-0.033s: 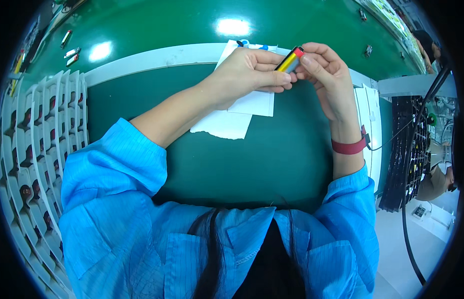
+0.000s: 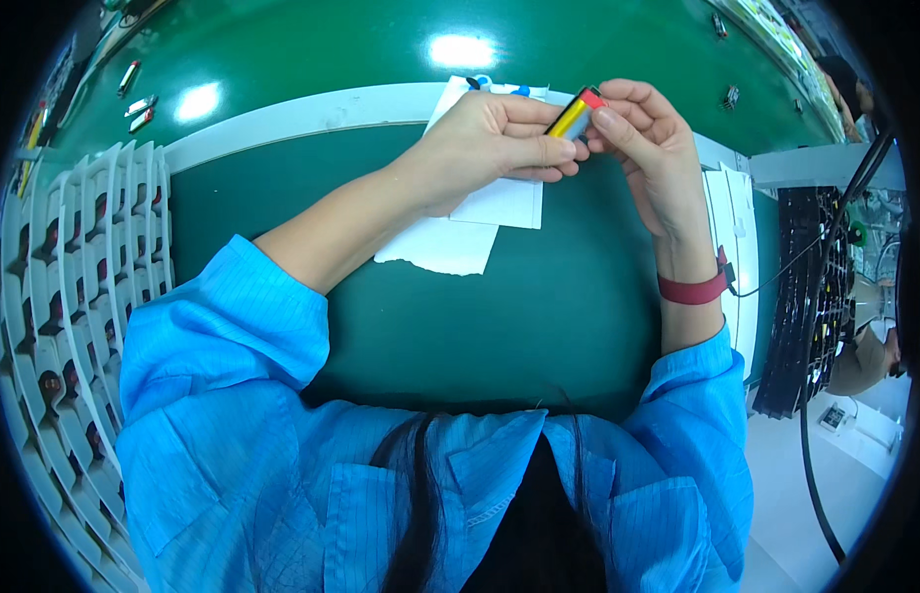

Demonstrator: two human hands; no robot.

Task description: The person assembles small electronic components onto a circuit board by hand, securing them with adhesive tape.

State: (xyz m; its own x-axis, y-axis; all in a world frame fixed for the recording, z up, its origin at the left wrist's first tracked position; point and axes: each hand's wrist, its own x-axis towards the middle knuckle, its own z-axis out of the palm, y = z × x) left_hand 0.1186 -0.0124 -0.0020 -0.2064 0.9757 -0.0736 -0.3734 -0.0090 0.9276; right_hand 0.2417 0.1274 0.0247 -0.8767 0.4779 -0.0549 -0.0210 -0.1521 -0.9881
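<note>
Over the far edge of the green mat, my left hand (image 2: 490,143) grips a small stick-shaped piece (image 2: 573,121) between thumb and fingers. It is yellow and grey with a dark side and a red end, and it tilts up to the right. My right hand (image 2: 650,138) closes its thumb and fingertips on the red end, with a red wrist strap (image 2: 693,290) and a thin cord below. The exact kind of the piece cannot be told. White paper sheets (image 2: 495,206) lie beneath my left hand and wrist.
White slotted trays (image 2: 84,326) with dark and red pieces stand at left. Beyond the pale ledge (image 2: 312,112) runs a green surface (image 2: 322,49) with several small pieces, such as one (image 2: 141,121) at left. Black cables (image 2: 808,445) hang at right. White strips (image 2: 729,222) lie by my right wrist.
The piece has turned slightly between my fingers, and my right fingertips have shifted a little upward. Both hands keep nearly the same place.
</note>
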